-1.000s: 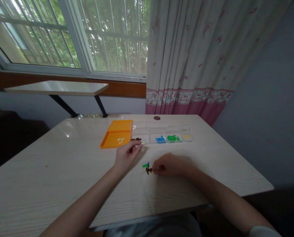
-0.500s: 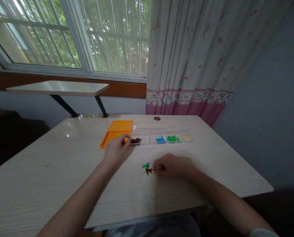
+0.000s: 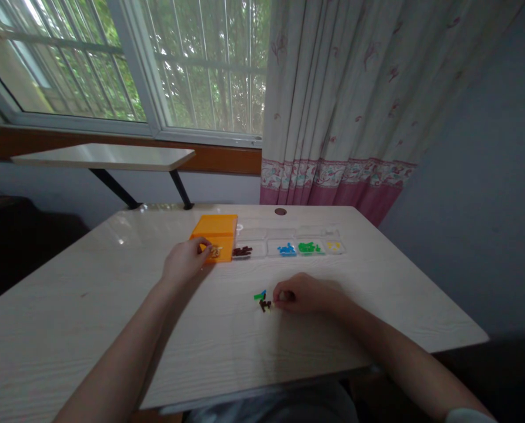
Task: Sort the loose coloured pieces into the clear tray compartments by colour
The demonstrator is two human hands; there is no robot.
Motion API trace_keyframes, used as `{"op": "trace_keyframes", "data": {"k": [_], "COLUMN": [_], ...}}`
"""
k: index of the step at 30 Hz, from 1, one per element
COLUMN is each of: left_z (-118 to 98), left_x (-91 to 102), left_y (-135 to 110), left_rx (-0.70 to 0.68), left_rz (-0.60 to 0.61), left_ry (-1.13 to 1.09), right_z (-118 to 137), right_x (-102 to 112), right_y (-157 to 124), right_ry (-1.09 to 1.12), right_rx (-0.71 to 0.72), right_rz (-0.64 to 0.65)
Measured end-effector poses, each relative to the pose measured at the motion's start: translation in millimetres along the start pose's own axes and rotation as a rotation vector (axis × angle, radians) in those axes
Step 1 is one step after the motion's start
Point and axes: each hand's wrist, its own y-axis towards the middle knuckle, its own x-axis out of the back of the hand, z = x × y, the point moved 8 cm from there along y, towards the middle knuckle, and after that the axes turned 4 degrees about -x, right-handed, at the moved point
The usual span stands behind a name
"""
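Right now L hand (image 3: 186, 258) is at the near half of the orange box (image 3: 215, 223), thumb & fingers bent together by the pale bits (image 3: 216, 252) in it — can't tell if it's gripping one. R hand (image 3: 304, 294) rests on the desk (image 3: 227, 352), thumb & index drawn in, tips at the R edge of the small pile (image 3: 264, 305) — brown, green, blue, some pale; can't tell if a pc is pinched. Beyond, R of the box, clear tray (image 3: 260, 249) w/ brown bits (image 3: 243, 251), blue bits (image 3: 287, 249), green bits (image 3: 309, 248), yellow bits (image 3: 333, 247), L to R. Behind: shelf (image 3: 107, 155), window (image 3: 209, 76), curtain (image 3: 333, 88).
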Motion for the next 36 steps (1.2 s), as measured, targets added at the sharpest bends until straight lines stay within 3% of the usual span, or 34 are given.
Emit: {"op": "trace_keyframes", "data": {"k": [4,9,14,23,36], "left_z": [-27,-86,-130,-135,-145], "left_x": [3.2,-16.0,-26.4,-24.5,-21.4], "left_y": [-9,-33,-60,-64,-69], "left_rx": [-0.112,-0.365,-0.548,-0.562,-0.627], "left_rz": [-0.059,0.069,0.1,0.017,0.059], "left_ry": [-0.122,-0.352,-0.439,-0.418,-0.424], "right_z": [-6,-11,-12,-14,-8], "right_x": [7,23,28,25,30], "right_y": [1,-1,-3,-2,-3], "right_ry": [0.016,0.098,0.105,0.064,0.069], "right_rx": [-0.027,-0.039,-0.071,-0.077,-0.048], "right_rz": [-0.131,-0.377,-0.505,-0.543,-0.548]}}
